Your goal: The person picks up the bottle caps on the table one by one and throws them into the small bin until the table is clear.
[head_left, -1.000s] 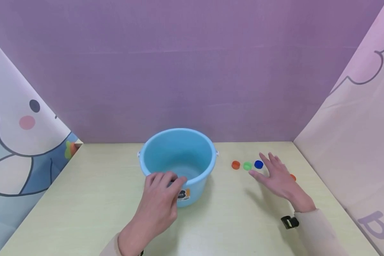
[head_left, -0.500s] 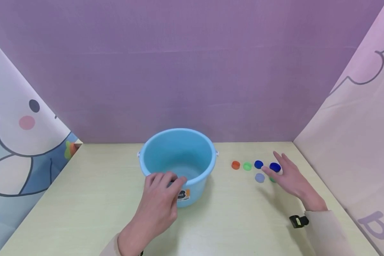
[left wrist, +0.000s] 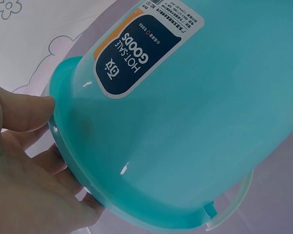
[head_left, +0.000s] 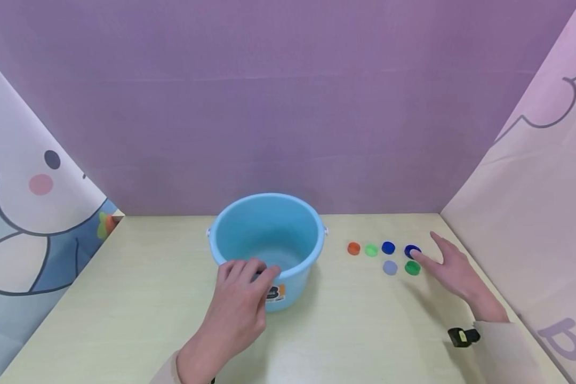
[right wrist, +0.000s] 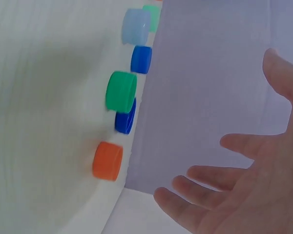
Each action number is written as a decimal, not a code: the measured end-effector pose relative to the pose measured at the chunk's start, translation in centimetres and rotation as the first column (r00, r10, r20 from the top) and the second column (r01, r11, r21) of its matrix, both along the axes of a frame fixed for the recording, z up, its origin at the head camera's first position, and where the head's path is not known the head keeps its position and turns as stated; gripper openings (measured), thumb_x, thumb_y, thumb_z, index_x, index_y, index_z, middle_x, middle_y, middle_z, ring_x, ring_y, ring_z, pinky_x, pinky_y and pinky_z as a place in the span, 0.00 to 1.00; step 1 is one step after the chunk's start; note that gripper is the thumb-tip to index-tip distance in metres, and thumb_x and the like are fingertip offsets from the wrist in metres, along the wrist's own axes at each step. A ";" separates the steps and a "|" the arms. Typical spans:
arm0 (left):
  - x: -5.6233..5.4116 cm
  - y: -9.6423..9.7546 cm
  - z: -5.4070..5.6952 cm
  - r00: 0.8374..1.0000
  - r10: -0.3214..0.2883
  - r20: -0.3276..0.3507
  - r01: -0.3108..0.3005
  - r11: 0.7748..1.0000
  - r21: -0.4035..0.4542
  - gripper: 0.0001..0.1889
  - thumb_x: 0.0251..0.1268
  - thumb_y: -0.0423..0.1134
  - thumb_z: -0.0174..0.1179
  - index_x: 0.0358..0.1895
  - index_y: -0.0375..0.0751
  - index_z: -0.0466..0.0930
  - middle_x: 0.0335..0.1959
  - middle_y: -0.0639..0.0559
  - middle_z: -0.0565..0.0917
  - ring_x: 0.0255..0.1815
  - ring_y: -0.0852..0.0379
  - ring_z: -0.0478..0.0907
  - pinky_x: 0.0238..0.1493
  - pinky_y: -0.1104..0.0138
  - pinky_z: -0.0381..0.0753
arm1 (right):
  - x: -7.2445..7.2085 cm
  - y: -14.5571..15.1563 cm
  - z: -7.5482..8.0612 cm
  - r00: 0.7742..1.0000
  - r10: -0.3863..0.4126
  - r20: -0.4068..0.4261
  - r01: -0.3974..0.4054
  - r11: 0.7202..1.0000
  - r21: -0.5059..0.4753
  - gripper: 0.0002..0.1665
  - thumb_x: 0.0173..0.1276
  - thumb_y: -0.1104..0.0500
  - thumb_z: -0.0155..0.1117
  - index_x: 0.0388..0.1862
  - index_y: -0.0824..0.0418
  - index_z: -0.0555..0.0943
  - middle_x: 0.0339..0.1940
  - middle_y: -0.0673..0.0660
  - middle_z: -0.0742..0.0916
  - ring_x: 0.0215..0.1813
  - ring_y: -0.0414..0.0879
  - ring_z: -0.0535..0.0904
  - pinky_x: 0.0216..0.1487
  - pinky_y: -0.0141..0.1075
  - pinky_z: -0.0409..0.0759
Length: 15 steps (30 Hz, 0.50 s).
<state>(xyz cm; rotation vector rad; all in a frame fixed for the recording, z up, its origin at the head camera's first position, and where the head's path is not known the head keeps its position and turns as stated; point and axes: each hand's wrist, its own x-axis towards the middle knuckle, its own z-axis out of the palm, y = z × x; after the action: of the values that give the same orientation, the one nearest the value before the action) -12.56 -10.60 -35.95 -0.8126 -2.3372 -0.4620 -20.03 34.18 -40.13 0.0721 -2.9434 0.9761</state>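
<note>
The sky-blue round plastic bucket (head_left: 268, 234) is shiny, with a wide top and a thick rim. It stands on the pale wooden bench (head_left: 139, 304), near the purple cloth wall (head_left: 269, 106). Its front has a dark blue, white and orange paper sticker (left wrist: 136, 53), and a pale curved plastic handle (left wrist: 238, 200) hangs at its side. The left hand (head_left: 237, 304) holds the front rim, thumb outside and fingers over the edge.

To the right of the bucket lie 7 small round plastic caps. The back row has 1 orange cap (head_left: 353, 248), 1 light green cap (head_left: 371, 250) and 2 dark blue caps (head_left: 388, 247). Nearer are 1 pale blue cap (head_left: 390, 268) and 1 green cap (head_left: 413, 268). The right hand (head_left: 453, 272) is above the bench with its fingers spread wide, holding nothing. From the head, its thumb hides part of 1 dark blue cap, and the hand covers another orange cap (right wrist: 107, 161).
</note>
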 end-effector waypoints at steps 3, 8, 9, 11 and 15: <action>0.0 0.0 0.0 1.000 0.001 0.000 -0.001 1.000 -0.002 0.21 0.52 0.22 0.63 0.48 0.47 0.84 0.39 0.53 0.78 0.42 0.51 0.74 0.51 0.52 0.69 | 0.0 0.9 -0.2 1.000 -0.019 -0.005 0.019 1.000 0.008 0.54 0.78 0.36 0.50 0.82 0.71 0.42 0.77 0.81 0.54 0.75 0.81 0.50 0.65 0.75 0.54; 0.0 0.0 0.1 1.000 0.001 0.001 -0.001 1.000 -0.002 0.21 0.52 0.22 0.63 0.48 0.47 0.84 0.39 0.52 0.79 0.43 0.51 0.74 0.51 0.51 0.69 | 0.2 2.4 -0.7 0.998 -0.052 0.023 0.052 0.999 0.004 0.55 0.78 0.36 0.48 0.81 0.73 0.41 0.76 0.82 0.55 0.68 0.84 0.58 0.61 0.73 0.62; 0.0 0.0 0.1 1.000 0.001 0.000 -0.001 1.000 -0.003 0.21 0.52 0.22 0.63 0.48 0.47 0.84 0.39 0.52 0.79 0.43 0.51 0.74 0.51 0.51 0.70 | 0.2 2.6 -0.8 0.998 -0.056 0.030 0.055 0.998 0.003 0.55 0.78 0.36 0.48 0.81 0.73 0.41 0.76 0.83 0.55 0.67 0.84 0.60 0.60 0.73 0.63; 0.0 0.0 0.1 1.000 0.001 -0.002 -0.001 1.000 -0.005 0.21 0.52 0.22 0.63 0.48 0.47 0.84 0.39 0.52 0.79 0.43 0.51 0.74 0.51 0.51 0.70 | 0.2 3.0 -1.0 0.997 -0.060 0.047 0.060 0.998 0.008 0.56 0.78 0.35 0.48 0.80 0.74 0.41 0.75 0.83 0.55 0.66 0.85 0.61 0.59 0.72 0.65; 0.0 0.0 0.0 1.000 0.004 -0.002 -0.004 1.000 -0.006 0.21 0.52 0.22 0.62 0.48 0.47 0.83 0.39 0.53 0.78 0.42 0.51 0.74 0.51 0.51 0.69 | 0.1 3.5 -1.5 0.996 -0.067 0.065 0.067 0.998 0.011 0.56 0.78 0.35 0.49 0.80 0.76 0.42 0.74 0.84 0.57 0.66 0.83 0.62 0.58 0.71 0.67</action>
<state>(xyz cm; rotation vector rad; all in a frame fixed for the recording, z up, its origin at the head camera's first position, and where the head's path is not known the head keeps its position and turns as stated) -12.59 -10.60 -35.91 -0.8108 -2.3389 -0.4523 -19.92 37.68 -41.62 -0.0591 -2.9879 0.9748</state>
